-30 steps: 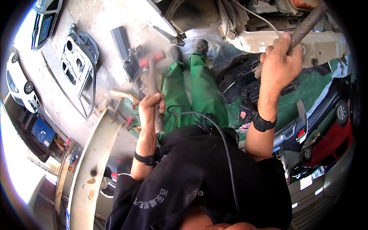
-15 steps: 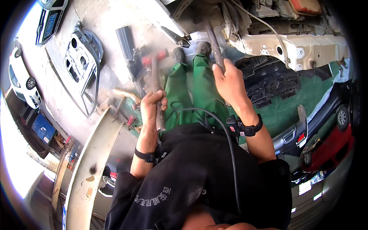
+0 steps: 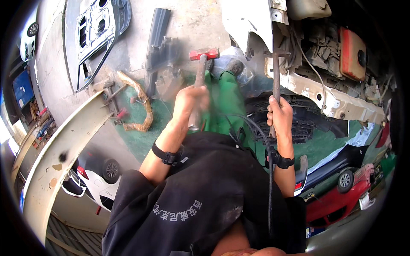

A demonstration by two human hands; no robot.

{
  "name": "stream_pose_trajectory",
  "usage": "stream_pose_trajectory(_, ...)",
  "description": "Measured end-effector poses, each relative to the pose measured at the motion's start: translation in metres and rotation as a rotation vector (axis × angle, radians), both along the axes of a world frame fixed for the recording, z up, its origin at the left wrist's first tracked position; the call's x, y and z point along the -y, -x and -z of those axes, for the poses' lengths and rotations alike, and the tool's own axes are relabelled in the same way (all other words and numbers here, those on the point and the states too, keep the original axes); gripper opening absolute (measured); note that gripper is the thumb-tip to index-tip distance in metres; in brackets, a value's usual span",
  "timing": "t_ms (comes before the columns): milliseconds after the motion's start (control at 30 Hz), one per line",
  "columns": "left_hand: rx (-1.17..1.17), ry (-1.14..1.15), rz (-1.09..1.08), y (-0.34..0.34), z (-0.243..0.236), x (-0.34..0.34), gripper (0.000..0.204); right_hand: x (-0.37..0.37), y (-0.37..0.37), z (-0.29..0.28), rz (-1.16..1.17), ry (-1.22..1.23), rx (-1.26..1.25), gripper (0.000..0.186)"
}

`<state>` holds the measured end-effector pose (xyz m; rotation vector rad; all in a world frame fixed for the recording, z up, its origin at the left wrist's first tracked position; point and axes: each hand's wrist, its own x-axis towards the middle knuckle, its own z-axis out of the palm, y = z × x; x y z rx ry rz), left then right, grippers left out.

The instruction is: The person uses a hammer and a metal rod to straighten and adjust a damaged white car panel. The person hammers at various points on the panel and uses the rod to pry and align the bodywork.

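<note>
My left hand (image 3: 188, 103) is closed round the pipe-like handle of a red-headed hammer (image 3: 202, 55), its head pointing away from me over my boots. My right hand (image 3: 279, 117) grips a slim, rusty-handled hammer (image 3: 276, 79) with a narrow dark crosswise head. That head sits beside the cream front beam (image 3: 307, 87) of a stripped car body and near the pointed end of a white panel (image 3: 252, 21). Whether it touches either one I cannot tell. Some blur lies over the left fingers.
A curved wooden piece (image 3: 145, 106) lies left on the green floor, beside a long cream beam (image 3: 64, 149). A bare car door (image 3: 96, 30) and a dark grey strip (image 3: 158, 30) are farther off. Black plastic trim (image 3: 294, 123) lies right. A black cable (image 3: 260, 162) crosses my front.
My view has swung to the right. The right hand's hammer now stands upright by the beam, with its head in sight. My left hand has brought the red-headed hammer closer to my middle.
</note>
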<state>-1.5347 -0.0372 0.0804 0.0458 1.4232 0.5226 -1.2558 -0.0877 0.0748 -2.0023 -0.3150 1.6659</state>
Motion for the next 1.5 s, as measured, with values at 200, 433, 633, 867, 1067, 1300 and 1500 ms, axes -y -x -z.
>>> stream_pose_trajectory(200, 0.410, 0.240, -0.601, 0.049, -0.003, -0.014, 0.025, -0.004, 0.002, -0.007, -0.014, 0.029, -0.002, 0.022)
stream_pose_trajectory(433, 0.437, 0.186, -0.756, 0.116, 0.006, -0.002, 0.026, -0.020, 0.029, 0.009, -0.040, -0.088, 0.186, 0.018)
stream_pose_trajectory(633, 0.460, 0.124, -0.821, 0.178, 0.005, 0.001, 0.015, -0.029, 0.032, -0.006, -0.400, -0.007, 0.186, 0.019)
stream_pose_trajectory(867, 0.499, 0.116, -0.900, 0.199, -0.022, -0.006, 0.019, -0.040, -0.001, -0.014, -0.186, -0.040, 0.175, 0.022)
stream_pose_trajectory(1067, 0.523, 0.159, -0.884, 0.199, -0.029, -0.006, 0.016, -0.065, -0.062, -0.048, 0.302, -0.456, 0.623, 0.023)
stream_pose_trajectory(1300, 0.597, 0.209, -0.885, 0.197, 0.001, 0.004, 0.022, -0.041, 0.004, 0.012, -0.244, -0.111, 0.672, 0.030)
stream_pose_trajectory(1500, 0.591, 0.219, -0.842, 0.188, 0.003, 0.006, 0.033, -0.029, 0.015, -0.002, -0.305, -0.068, 0.217, 0.019)
